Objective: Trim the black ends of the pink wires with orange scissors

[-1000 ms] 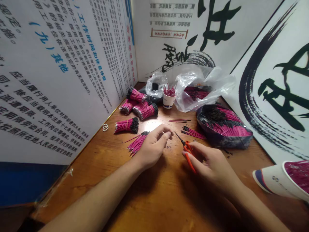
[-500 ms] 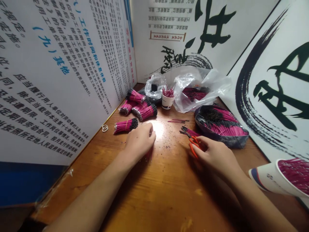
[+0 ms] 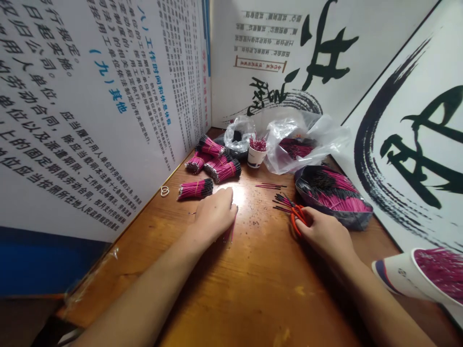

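My left hand (image 3: 214,215) lies knuckles up on the wooden table (image 3: 253,284), fingers curled over a loose bunch of pink wires (image 3: 231,230) that pokes out under it. My right hand (image 3: 323,233) is closed round small orange-handled snips (image 3: 297,217), whose tip rests by a few loose pink wires with black ends (image 3: 284,200). A tied pink bundle (image 3: 195,188) lies just beyond my left hand.
More tied bundles (image 3: 217,161) are heaped at the back left beside a paper cup of wire pieces (image 3: 256,152) and clear plastic bags (image 3: 300,144). A dark bag of wires (image 3: 331,193) sits right. A tipped cup (image 3: 430,274) lies at right. Printed boards wall in three sides. A rubber band (image 3: 165,191) lies near the left board.
My left hand dropped from a raised pinch onto the loose wire bunch and covers it. My right hand carried the snips away from me toward the loose wires by the dark bag.
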Available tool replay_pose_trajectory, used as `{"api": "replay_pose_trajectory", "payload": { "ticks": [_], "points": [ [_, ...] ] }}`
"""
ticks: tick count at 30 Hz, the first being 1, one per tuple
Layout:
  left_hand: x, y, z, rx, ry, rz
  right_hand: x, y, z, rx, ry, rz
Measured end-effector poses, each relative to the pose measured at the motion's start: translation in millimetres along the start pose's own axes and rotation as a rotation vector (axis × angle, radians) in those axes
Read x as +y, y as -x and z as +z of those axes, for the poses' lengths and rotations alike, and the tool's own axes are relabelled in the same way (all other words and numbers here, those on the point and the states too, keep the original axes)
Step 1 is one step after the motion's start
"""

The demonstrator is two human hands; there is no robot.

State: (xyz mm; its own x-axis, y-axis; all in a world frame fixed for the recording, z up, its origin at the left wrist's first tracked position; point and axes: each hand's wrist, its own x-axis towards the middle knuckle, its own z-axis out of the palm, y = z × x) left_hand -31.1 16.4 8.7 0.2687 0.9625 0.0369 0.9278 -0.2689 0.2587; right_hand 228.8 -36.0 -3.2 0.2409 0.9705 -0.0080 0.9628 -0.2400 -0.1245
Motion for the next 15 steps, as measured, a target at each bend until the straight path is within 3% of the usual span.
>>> {"api": "replay_pose_trajectory", "payload": {
  "ticks": [5,10,15],
  "points": [
    [2,3,0.8,-0.030,-0.021,0.034,1,-2,0,0.003,-0.016,0.008],
    [10,3,2.3,0.068,0.069,0.118,2,-1,-1,-0.040,-0.018,-0.009],
    [19,7,4.6,0.015,0.201,0.227,4,-2,-1,-0.048,-0.043,0.004]
  ]
}}
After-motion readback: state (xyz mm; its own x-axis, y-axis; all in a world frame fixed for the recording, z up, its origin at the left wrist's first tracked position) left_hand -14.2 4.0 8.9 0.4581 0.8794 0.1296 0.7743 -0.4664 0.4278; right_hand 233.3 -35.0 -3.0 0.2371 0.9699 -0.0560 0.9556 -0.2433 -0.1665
